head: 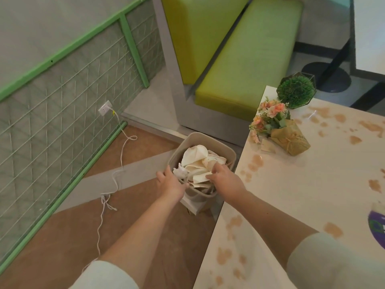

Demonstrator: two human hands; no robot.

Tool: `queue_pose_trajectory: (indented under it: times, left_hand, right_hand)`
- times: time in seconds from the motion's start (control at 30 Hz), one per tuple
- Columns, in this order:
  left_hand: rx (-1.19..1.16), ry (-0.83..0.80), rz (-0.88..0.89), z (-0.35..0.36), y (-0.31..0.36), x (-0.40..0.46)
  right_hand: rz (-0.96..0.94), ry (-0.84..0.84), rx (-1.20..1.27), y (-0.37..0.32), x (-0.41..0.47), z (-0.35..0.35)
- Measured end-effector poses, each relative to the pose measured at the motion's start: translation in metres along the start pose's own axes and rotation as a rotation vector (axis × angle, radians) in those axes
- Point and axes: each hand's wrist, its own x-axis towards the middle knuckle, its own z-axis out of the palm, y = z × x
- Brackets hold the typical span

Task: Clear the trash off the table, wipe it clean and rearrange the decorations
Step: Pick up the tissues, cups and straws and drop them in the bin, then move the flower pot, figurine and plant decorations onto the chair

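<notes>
Your 2 bare forearms in pale short sleeves: both reach from the bottom edge toward the bin on the floor.

Your left hand: 1, curled over the near-left rim of the beige plastic waste bin, thumb side pinching that rim.

Your right hand: 1, fingers curled down into the crumpled white paper plates and napkins heaped in the bin; whether it pinches a piece or only presses the heap, you cannot tell.

Step in hand, as judged: trash clearing, near its end, with the trash in the bin just beside the table's left edge.

White rectangular table: 1, carrying many tan spill stains, too many to count, all unwiped.

Purple-and-white round object: 1, cut off at the right edge; what it is cannot be told.

Pink-and-peach flower bunch in a tan woven wrap: 1, lying tilted near the far-left corner.

Green ball plant in a dark faceted frame: 1, upright behind the flowers.

Lime-green padded bench: 1, beyond the table.

Next move calls for: release the bin, fetch a cloth (0 in view), wipe the stains.
</notes>
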Motion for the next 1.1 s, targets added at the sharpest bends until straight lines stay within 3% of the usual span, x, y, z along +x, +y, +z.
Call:
queue_pose_trajectory:
  times: [0.1,0.3,0.5,0.63,0.87,1.1]
  left_hand:
    - [-0.001,0.010,-0.002,0.000,-0.001,-0.001]
    - [0.012,0.005,-0.026,-0.001,0.001,-0.001]
    - [0.037,0.058,-0.036,-0.004,0.011,-0.008]
    - [0.002,0.103,0.108,0.000,0.038,-0.018]
    - [-0.097,-0.142,0.417,0.032,0.119,-0.069]
    - [-0.001,-0.340,0.638,0.082,0.189,-0.136]
  right_hand:
    - [-0.058,-0.064,-0.048,-0.003,-0.003,0.004]
    - [-0.077,0.000,-0.213,0.000,-0.004,0.000]
    - [0.136,0.223,0.204,0.010,-0.013,-0.010]
    - [0.312,0.354,0.526,0.027,-0.033,-0.025]
    - [0.639,0.440,0.879,0.067,-0.106,-0.055]
    - [0.829,0.589,0.947,0.119,-0.191,-0.068]
